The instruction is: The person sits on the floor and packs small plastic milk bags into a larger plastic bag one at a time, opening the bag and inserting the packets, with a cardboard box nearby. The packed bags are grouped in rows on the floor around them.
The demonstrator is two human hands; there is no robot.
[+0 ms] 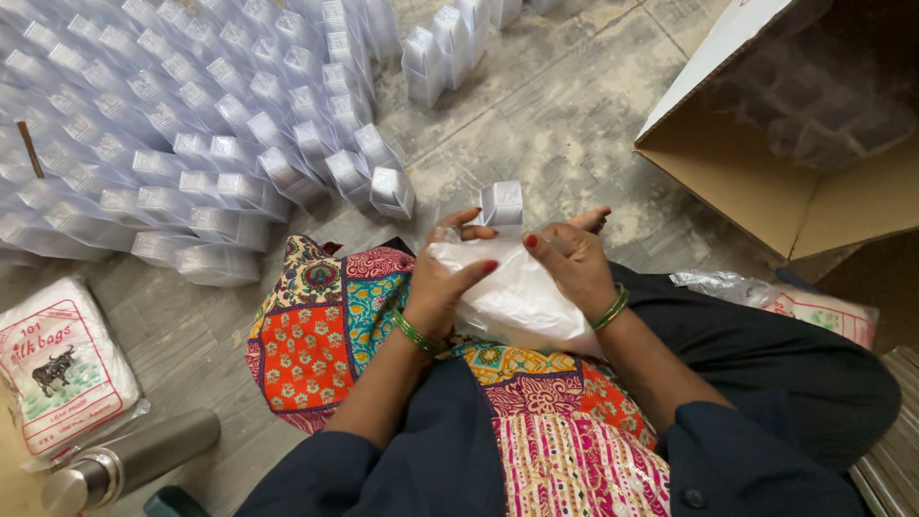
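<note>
Both hands, left hand (440, 287) and right hand (572, 263), closed on thin plastic bag (512, 292); clear container (502, 204) just above bag, likely to slip out through loose mouth.

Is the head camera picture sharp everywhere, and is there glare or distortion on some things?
Head view: even, soft light with no hard shadows; the left hand, right hand and white plastic bag are fairly sharp; the clear plastic containers show pale glare that merges their edges; the cardboard box leans at the frame edge, a wide-lens distortion.
</note>
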